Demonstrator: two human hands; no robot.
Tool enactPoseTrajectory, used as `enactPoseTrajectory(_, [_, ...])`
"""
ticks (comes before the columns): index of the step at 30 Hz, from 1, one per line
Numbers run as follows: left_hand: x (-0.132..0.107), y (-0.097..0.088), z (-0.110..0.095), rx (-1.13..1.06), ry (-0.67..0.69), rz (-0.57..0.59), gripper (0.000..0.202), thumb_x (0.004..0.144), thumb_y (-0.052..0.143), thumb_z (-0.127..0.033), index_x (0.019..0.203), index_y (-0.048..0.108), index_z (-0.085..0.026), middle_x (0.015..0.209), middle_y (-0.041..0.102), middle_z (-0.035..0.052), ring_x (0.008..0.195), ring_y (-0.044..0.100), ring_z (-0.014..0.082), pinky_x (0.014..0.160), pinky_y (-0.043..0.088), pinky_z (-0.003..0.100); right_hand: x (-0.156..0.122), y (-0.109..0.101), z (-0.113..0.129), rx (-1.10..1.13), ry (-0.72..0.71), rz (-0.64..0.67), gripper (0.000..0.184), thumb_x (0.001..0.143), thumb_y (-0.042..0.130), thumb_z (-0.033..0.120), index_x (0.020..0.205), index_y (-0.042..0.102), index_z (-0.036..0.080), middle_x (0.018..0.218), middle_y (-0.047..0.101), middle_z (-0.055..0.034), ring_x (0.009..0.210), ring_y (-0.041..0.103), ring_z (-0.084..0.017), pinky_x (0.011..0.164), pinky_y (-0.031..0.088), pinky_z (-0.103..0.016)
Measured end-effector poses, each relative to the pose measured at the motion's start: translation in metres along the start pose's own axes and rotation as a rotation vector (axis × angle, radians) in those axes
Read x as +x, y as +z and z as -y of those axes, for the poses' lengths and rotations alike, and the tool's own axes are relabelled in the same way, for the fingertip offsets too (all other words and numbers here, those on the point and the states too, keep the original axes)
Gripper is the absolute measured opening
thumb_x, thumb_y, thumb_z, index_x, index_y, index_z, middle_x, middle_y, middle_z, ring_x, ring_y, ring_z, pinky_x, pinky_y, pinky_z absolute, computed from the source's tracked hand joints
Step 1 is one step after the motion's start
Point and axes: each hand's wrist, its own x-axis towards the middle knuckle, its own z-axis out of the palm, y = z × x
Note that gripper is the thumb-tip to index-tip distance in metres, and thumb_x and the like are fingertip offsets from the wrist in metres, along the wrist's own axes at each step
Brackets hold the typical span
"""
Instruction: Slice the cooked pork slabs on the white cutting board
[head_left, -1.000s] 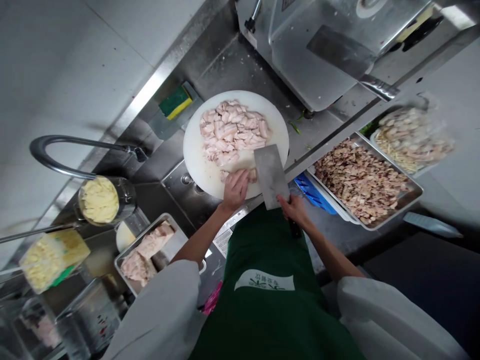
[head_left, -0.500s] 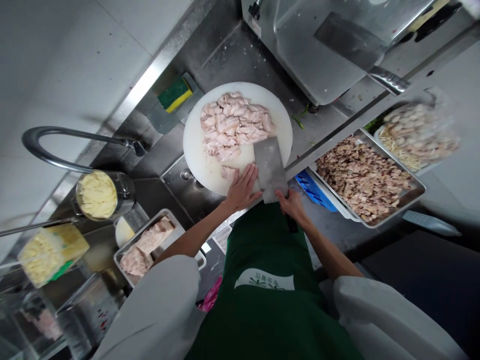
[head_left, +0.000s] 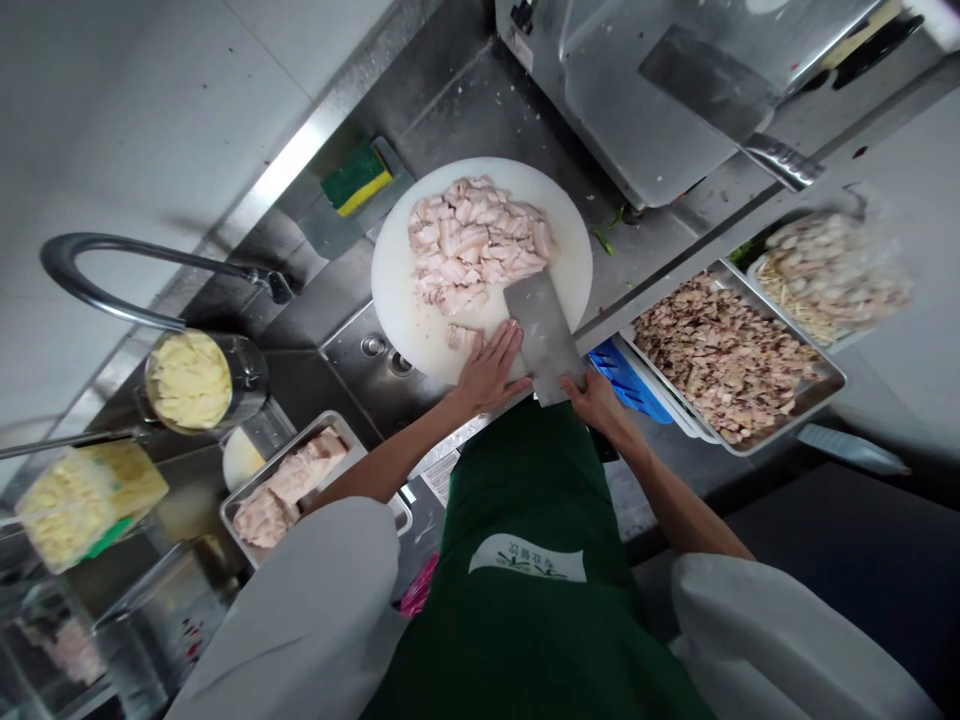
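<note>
A round white cutting board (head_left: 390, 270) holds a heap of cut pale pork (head_left: 480, 240) on its far part. My right hand (head_left: 596, 402) grips the cleaver (head_left: 544, 330) at the near right of the board, its broad blade lying at a low tilt with the far corner by the heap. Beside the blade, my left hand (head_left: 491, 368) rests flat on the board with fingers stretched out, palm down. A small pork piece (head_left: 465, 340) sits at its fingertips. Whatever lies under the left palm is hidden.
A second cleaver (head_left: 709, 85) lies on a metal machine at far right. A tray of chopped dark meat (head_left: 727, 360) stands to the right. On the left are a tray with pork slabs (head_left: 292, 490), a tub of pale slices (head_left: 189, 380), a faucet (head_left: 150, 250) and a sponge (head_left: 356, 180).
The cleaver blade has turned slightly, its far end leaning more to the left. My left hand stays flat beside it. The whole view has shifted a little.
</note>
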Motion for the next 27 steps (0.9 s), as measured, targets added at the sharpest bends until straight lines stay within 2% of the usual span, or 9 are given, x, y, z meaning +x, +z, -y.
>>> enactPoseTrajectory(4, [0.0, 0.002, 0.001, 0.001, 0.007, 0.013, 0.083, 0.097, 0.036, -0.06, 0.159, 0.011, -0.011, 0.165, 0.016, 0.0157, 0.154, 0.013, 0.0302, 0.126, 0.001, 0.054, -0.024, 0.001, -0.007, -0.144, -0.007, 0.013, 0.033, 0.094, 0.052, 0.048, 0.084, 0.06, 0.017, 0.087, 0.071, -0.0178, 0.083, 0.067, -0.027, 0.066, 0.041, -0.031])
enactPoseTrajectory(7, [0.0, 0.002, 0.002, 0.001, 0.016, 0.012, 0.084, 0.097, 0.035, -0.061, 0.159, 0.011, -0.011, 0.165, 0.016, 0.0156, 0.154, 0.013, 0.0306, 0.126, -0.001, 0.055, -0.048, -0.002, -0.013, -0.234, -0.004, 0.035, 0.032, 0.095, 0.051, 0.046, 0.087, 0.061, 0.017, 0.085, 0.071, -0.0175, 0.084, 0.067, -0.028, 0.067, 0.042, -0.031])
enactPoseTrajectory(10, [-0.001, 0.001, 0.006, -0.013, 0.032, -0.01, 0.082, 0.098, 0.035, -0.06, 0.159, 0.012, -0.011, 0.164, 0.018, 0.0156, 0.154, 0.014, 0.0307, 0.126, -0.001, 0.056, -0.069, -0.013, -0.021, -0.308, 0.019, 0.058, 0.031, 0.095, 0.05, 0.046, 0.087, 0.061, 0.018, 0.082, 0.07, -0.015, 0.084, 0.068, -0.027, 0.065, 0.041, -0.03])
enactPoseTrajectory(13, [-0.002, 0.0, 0.011, -0.037, 0.035, -0.037, 0.078, 0.098, 0.036, -0.06, 0.159, 0.017, -0.014, 0.163, 0.022, 0.0149, 0.154, 0.016, 0.0304, 0.125, 0.001, 0.058, -0.085, -0.033, -0.032, -0.36, 0.004, 0.053, 0.03, 0.093, 0.052, 0.048, 0.086, 0.061, 0.02, 0.079, 0.07, -0.0127, 0.084, 0.067, -0.027, 0.065, 0.041, -0.03])
enactPoseTrajectory(15, [-0.001, 0.0, 0.012, -0.039, -0.071, -0.097, 0.084, 0.094, 0.041, -0.065, 0.158, 0.019, -0.015, 0.163, 0.022, 0.0158, 0.154, 0.011, 0.0341, 0.123, 0.002, 0.063, -0.089, -0.048, -0.038, -0.367, 0.012, -0.007, 0.032, 0.093, 0.051, 0.05, 0.086, 0.061, 0.02, 0.078, 0.07, -0.0129, 0.082, 0.067, -0.027, 0.065, 0.041, -0.031])
enactPoseTrajectory(18, [0.01, 0.004, 0.008, -0.023, -0.419, -0.267, 0.1, 0.083, 0.052, -0.074, 0.158, 0.02, -0.016, 0.165, 0.011, 0.0189, 0.152, -0.004, 0.0447, 0.116, 0.006, 0.075, -0.082, -0.067, -0.038, -0.328, 0.069, -0.149, 0.039, 0.091, 0.048, 0.055, 0.085, 0.061, 0.019, 0.075, 0.069, -0.0138, 0.078, 0.067, -0.028, 0.061, 0.04, -0.031])
enactPoseTrajectory(20, [0.025, 0.006, 0.007, -0.029, -0.601, -0.365, 0.101, 0.081, 0.054, -0.075, 0.158, 0.021, -0.018, 0.166, 0.005, 0.0195, 0.15, -0.009, 0.0486, 0.111, 0.01, 0.08, -0.068, -0.077, -0.033, -0.293, 0.089, -0.216, 0.042, 0.09, 0.048, 0.057, 0.084, 0.061, 0.019, 0.072, 0.069, -0.0136, 0.076, 0.067, -0.027, 0.059, 0.04, -0.031])
enactPoseTrajectory(24, [0.07, 0.002, 0.023, -0.086, -0.734, -0.552, 0.093, 0.086, 0.05, -0.071, 0.157, 0.023, -0.019, 0.165, 0.003, 0.0211, 0.151, -0.006, 0.0477, 0.108, 0.015, 0.08, -0.033, -0.099, -0.013, -0.235, 0.073, -0.227, 0.045, 0.088, 0.044, 0.06, 0.084, 0.062, 0.018, 0.066, 0.067, -0.0125, 0.073, 0.067, -0.028, 0.057, 0.042, -0.031])
enactPoseTrajectory(27, [0.1, -0.009, 0.041, -0.163, -0.847, -0.69, 0.089, 0.089, 0.05, -0.066, 0.157, 0.021, -0.018, 0.165, 0.002, 0.0237, 0.152, -0.001, 0.0461, 0.109, 0.019, 0.078, -0.008, -0.122, 0.004, -0.261, -0.004, -0.191, 0.049, 0.088, 0.04, 0.061, 0.088, 0.063, 0.019, 0.071, 0.069, -0.0143, 0.075, 0.068, -0.028, 0.06, 0.044, -0.032])
